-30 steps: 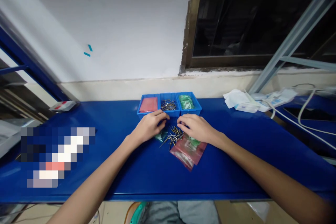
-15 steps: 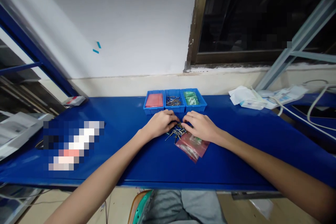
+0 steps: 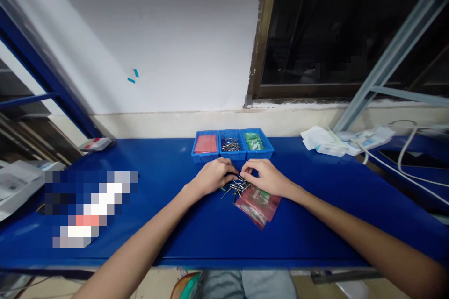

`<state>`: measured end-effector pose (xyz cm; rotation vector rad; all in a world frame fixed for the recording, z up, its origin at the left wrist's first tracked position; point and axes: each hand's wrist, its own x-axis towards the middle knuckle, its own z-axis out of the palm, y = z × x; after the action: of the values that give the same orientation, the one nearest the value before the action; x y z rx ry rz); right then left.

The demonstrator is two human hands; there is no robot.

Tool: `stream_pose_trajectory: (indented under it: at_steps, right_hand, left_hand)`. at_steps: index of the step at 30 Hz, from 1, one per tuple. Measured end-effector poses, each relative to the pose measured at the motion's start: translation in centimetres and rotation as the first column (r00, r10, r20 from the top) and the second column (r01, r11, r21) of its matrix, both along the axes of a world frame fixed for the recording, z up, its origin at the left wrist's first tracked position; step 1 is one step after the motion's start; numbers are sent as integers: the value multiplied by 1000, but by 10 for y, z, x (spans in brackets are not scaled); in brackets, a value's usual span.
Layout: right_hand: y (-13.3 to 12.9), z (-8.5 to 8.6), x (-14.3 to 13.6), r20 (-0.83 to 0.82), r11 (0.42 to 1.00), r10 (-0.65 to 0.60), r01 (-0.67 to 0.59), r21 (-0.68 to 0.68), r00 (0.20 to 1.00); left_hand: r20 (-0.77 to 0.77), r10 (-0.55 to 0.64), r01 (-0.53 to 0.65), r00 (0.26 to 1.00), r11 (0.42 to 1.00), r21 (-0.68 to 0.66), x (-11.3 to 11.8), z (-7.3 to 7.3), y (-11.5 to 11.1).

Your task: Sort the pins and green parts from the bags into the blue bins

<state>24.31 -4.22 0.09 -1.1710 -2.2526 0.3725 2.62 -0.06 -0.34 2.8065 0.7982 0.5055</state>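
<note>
A loose pile of thin metal pieces (image 3: 238, 187) lies on the blue table between my hands. My left hand (image 3: 216, 175) curls over the pile's left side, thumb and fingers pinched on something too small to make out. At the upper right of the pile, my right hand (image 3: 264, 177) has its fingertips closed together; what they hold is hidden. Pink plastic bags (image 3: 257, 208) lie partly under my right hand, with something green showing in them. Behind the hands stand three joined blue bins: pink bags (image 3: 206, 144), metal pieces (image 3: 230, 145) and green packets (image 3: 253, 141).
White papers and packaging (image 3: 324, 141) and a white cable (image 3: 403, 168) lie at the back right of the table (image 3: 196, 238). A small box (image 3: 96, 144) and white trays (image 3: 21, 182) are at the left, beside a blurred-out item.
The view has tilted up slightly, so the scene sits lower. My right hand's fingers have drawn closer together over the pile; my left hand stays beside it.
</note>
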Motion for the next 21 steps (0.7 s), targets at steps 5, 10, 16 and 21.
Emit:
stream_pose_trajectory:
  at_steps: [5, 10, 16, 21]
  right_hand:
    - [-1, 3, -3, 10, 1000, 8, -8, 20, 1000]
    - [0, 7, -1, -18, 999, -8, 9, 51, 1000]
    - [1, 0, 2, 31, 997, 22, -24, 79, 999]
    - [2, -4, 2, 68, 998, 29, -34, 60, 997]
  left_hand:
    - [25, -29, 29, 999, 1000, -11, 1, -1, 0]
    - [85, -48, 54, 995, 996, -69, 1, -5, 4]
    - [122, -20, 41, 992, 984, -173, 0, -6, 6]
    - [93, -22, 37, 995, 984, -172, 1, -8, 7]
